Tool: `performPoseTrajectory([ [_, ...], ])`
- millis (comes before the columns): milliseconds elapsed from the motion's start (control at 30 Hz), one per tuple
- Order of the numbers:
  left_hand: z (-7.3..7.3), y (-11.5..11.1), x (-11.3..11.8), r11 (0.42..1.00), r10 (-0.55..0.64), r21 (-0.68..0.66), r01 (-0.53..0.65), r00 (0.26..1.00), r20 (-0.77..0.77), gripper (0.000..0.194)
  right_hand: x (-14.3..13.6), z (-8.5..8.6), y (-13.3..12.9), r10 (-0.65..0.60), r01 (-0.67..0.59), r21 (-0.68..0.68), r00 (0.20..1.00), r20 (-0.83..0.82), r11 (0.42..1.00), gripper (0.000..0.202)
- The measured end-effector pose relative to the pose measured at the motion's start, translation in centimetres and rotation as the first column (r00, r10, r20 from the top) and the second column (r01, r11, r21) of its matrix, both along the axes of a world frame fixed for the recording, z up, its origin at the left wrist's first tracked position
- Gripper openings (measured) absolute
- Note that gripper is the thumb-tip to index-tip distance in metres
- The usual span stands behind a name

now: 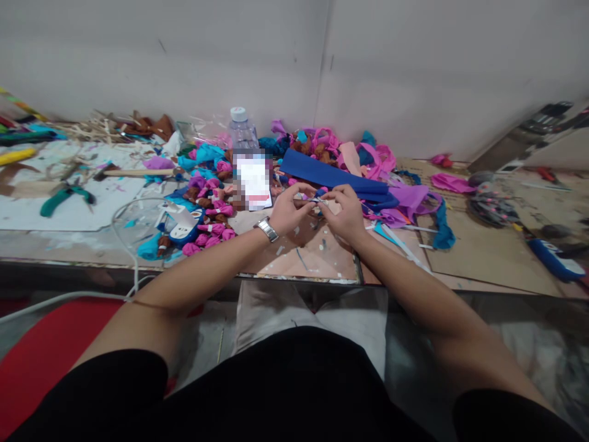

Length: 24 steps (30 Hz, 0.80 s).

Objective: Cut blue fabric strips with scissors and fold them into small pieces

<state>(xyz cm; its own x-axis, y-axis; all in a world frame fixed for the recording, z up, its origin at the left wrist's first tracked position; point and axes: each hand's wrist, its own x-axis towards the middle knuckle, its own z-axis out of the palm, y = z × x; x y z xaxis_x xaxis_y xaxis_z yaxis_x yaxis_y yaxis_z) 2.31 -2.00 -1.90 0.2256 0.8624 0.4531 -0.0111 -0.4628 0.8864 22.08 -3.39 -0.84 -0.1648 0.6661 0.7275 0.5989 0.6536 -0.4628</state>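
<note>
My left hand (291,209), with a metal watch at the wrist, and my right hand (344,213) meet over the workbench (483,258), fingertips pinched together on a small piece of paper craft with a white strip (315,200). Its exact shape is hidden by my fingers. Just behind my hands lies a folded sheet of blue crepe paper (331,175). To the left of my left hand sits a pile of small pink and brown paper flowers (209,230).
A clear plastic bottle (242,130) stands at the back by the wall. Heaps of pink, purple and teal crepe paper (368,153) spread across the bench. A white cable and blue power strip (184,227) lie left. Green-handled pliers (64,196) rest far left.
</note>
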Motion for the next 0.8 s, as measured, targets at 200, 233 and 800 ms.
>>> performPoseTrajectory([
  [200,-0.09,0.25,-0.02,0.999,0.033,0.011,-0.033,0.999,-0.028,0.035,0.17,0.0,0.18,0.012,-0.012,0.032,1.0,0.001,0.999,0.016],
  [233,-0.12,0.3,-0.02,0.999,0.039,0.013,-0.039,0.999,-0.036,0.035,0.17,0.03,0.18,0.019,-0.019,0.03,1.0,-0.004,0.999,0.017],
  [800,-0.38,0.59,0.05,0.997,0.019,-0.072,-0.016,0.999,0.047,0.038,0.29,0.11,0.11,0.067,-0.067,-0.022,0.998,0.003,0.998,0.032],
])
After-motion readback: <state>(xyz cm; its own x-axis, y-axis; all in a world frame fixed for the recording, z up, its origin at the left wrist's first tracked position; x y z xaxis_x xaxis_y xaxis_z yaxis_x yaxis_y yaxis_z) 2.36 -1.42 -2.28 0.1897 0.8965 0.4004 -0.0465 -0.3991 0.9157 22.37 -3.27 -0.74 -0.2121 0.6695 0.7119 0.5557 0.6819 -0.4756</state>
